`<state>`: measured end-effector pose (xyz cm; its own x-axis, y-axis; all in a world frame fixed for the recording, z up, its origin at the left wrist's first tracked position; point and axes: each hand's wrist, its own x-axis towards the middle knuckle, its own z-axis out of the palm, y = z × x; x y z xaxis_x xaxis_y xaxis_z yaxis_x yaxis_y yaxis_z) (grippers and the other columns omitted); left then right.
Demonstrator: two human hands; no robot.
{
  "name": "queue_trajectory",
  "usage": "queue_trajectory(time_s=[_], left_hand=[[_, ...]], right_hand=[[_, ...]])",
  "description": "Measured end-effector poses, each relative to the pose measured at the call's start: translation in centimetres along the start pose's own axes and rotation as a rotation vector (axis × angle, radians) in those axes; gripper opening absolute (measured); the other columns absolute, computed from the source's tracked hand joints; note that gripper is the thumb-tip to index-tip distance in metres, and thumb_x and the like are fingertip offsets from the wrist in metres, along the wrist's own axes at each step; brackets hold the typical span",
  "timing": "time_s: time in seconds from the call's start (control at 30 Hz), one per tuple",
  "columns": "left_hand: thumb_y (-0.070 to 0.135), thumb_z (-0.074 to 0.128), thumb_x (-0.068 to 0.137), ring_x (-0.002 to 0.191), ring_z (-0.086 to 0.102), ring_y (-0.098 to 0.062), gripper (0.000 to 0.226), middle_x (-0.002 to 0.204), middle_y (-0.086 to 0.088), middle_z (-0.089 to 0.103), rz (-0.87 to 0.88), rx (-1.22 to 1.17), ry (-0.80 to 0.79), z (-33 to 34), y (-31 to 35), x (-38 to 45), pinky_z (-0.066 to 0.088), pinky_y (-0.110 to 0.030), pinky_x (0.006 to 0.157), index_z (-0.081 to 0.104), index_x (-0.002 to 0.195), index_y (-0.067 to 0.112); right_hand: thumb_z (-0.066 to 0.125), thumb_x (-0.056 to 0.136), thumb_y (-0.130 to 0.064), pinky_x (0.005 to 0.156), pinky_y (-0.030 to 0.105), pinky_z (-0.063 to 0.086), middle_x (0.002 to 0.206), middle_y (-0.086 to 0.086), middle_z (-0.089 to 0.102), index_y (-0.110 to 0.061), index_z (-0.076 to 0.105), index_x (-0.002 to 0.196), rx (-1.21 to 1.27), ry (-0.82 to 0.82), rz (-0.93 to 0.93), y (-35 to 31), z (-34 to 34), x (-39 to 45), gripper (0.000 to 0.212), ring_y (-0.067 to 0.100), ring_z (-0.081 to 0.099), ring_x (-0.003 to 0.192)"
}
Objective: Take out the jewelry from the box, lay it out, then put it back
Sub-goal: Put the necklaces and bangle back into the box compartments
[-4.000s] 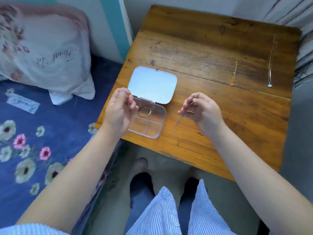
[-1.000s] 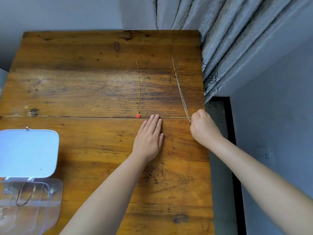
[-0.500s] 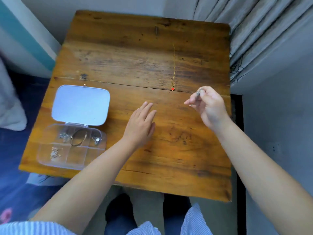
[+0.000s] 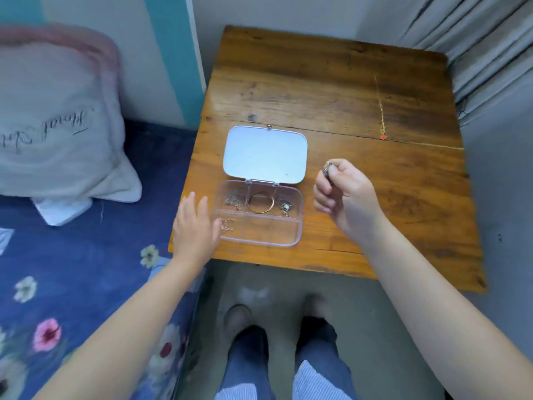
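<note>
- Jewelry box sits open on the wooden table, close to the near edge and toward the left side; its white lid is folded back flat on the wood.
- In the clear tray, the back row holds a small silvery piece on the left, a gold bangle in the middle compartment and another small piece on the right; the front left compartment holds a little gold item — too blurred to name.
- Your left hand is spread, fingers loose and gripping nothing, at the box's front left corner; whether it touches the plastic cannot be told.
- Your right hand is curled shut just to the right of the box, above the table, pinching a bunched chain necklace between thumb and fingers at the top of the fist.
- A gold necklace with a red pendant lies stretched out straight on the far right part of the table — well apart from the box.
</note>
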<state>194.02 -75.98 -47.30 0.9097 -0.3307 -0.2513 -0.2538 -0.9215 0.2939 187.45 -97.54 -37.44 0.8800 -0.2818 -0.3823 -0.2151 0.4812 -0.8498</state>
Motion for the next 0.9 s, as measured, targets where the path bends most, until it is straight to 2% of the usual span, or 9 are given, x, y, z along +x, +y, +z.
queue_trajectory(time_s=[0.07,0.17,0.47,0.73,0.9], left_hand=[[0.021,0.047,0.097,0.139,0.03,-0.035,0.061,0.153,-0.021,0.026,-0.047,-0.047,-0.075,0.4,-0.7,0.4,0.031,-0.044,0.11,0.02,0.146,-0.002],[0.024,0.041,0.099,0.135,0.034,-0.033,0.063,0.152,-0.017,0.029,-0.023,-0.067,-0.176,1.0,-0.9,1.2,0.037,-0.042,0.105,0.009,0.149,0.001],[0.015,0.03,0.101,0.13,0.041,-0.031,0.052,0.147,-0.017,0.037,0.009,-0.117,-0.234,2.2,-1.3,1.7,0.04,-0.042,0.1,0.013,0.149,0.002],[0.014,0.03,0.101,0.125,0.045,-0.032,0.052,0.142,-0.018,0.041,0.018,-0.101,-0.256,2.1,-1.4,1.6,0.042,-0.041,0.095,0.012,0.149,0.001],[0.013,0.03,0.101,0.125,0.044,-0.033,0.052,0.142,-0.019,0.041,0.017,-0.101,-0.264,2.0,-1.3,1.6,0.042,-0.041,0.097,0.013,0.148,0.001]], right_hand=[[0.022,0.099,-0.004,0.034,0.008,0.027,0.037,-0.011,0.044,-0.014,0.033,0.069,-0.004,-0.007,0.02,0.7,1.7,0.2,0.033,0.003,0.031,0.028],[0.022,0.098,-0.003,0.034,0.009,0.026,0.037,-0.011,0.045,-0.014,0.033,0.067,-0.025,0.004,0.049,2.0,2.8,0.8,0.034,0.004,0.031,0.029],[0.022,0.099,-0.004,0.035,0.007,0.027,0.037,-0.01,0.045,-0.013,0.032,0.068,-0.074,0.104,0.083,4.5,2.0,1.1,0.034,0.004,0.031,0.028],[0.021,0.099,-0.003,0.035,0.01,0.029,0.04,-0.009,0.045,-0.012,0.035,0.071,-0.037,0.057,0.007,2.6,2.4,-0.4,0.032,0.004,0.032,0.031],[0.023,0.098,0.001,0.034,0.01,0.03,0.038,-0.009,0.048,-0.013,0.035,0.071,-0.155,0.11,0.051,4.1,1.6,0.4,0.033,0.004,0.034,0.029]])
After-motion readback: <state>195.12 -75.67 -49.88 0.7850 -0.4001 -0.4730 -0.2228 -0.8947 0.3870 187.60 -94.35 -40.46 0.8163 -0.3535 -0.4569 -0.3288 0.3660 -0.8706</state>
